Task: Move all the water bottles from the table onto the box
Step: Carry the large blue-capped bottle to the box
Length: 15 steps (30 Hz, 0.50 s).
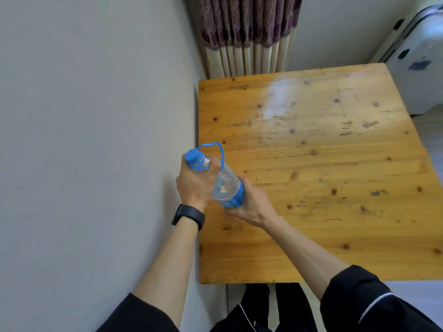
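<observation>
Clear ribbed plastic bottle [226,185], tilted over scuffed wooden table [335,164]: left hand [194,185] curled round neck, right hand [249,207] curled round base; fingertips hidden.

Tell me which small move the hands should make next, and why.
Probably carry the bottle away from the table toward the box, which is not in view. Left hand grips its neck, right hand its base, and it is tilted at the table's left edge.
</observation>
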Tool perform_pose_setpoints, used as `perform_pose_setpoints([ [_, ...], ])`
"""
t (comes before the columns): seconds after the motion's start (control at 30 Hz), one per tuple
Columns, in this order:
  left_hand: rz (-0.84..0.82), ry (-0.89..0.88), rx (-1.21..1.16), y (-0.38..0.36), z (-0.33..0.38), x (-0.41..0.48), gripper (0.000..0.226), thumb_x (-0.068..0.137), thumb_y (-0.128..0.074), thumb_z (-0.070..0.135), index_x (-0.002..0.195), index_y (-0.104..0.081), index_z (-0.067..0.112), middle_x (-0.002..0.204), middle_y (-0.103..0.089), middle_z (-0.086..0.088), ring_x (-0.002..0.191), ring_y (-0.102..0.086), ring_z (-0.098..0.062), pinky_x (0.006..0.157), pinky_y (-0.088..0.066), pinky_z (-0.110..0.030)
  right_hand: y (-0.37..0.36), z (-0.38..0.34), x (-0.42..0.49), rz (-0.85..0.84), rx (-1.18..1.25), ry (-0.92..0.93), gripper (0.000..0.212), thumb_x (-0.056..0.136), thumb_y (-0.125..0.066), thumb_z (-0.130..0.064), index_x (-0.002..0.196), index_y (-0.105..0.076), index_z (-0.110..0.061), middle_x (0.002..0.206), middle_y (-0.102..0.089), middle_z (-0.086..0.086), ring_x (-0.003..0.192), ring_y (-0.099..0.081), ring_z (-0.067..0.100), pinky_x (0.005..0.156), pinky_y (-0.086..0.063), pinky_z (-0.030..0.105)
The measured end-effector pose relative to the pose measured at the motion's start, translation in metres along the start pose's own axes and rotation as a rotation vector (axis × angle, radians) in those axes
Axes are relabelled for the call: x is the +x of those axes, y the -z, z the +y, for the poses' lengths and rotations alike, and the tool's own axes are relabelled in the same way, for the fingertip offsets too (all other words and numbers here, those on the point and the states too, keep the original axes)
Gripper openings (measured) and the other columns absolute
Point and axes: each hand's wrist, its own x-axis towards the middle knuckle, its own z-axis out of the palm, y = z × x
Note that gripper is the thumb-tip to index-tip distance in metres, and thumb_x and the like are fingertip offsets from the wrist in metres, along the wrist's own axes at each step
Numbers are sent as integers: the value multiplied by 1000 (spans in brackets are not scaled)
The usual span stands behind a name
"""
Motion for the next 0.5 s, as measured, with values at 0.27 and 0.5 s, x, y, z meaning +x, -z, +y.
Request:
perform_pose_setpoints([
  [0.27,-370,-53,-220,-52,59,-57,58,67,-70,61,106,-63,19,91,-72,3,84,-69,-14,73,-54,-25,89,27,-96,248,-62,-165,86,61,-77,-52,137,-43,-31,115,-57,-6,99,-57,14,81,-52,32],
  [0.5,-637,-158,-395,-111,151,-149,55,66,-72,54,100,-64,12,84,-72,8,75,-73,-19,74,-59,-45,190,41,-208,594,-154,-306,88,57,-77,-53,137,-43,-36,113,-53,-7,103,-53,16,82,-48,30],
])
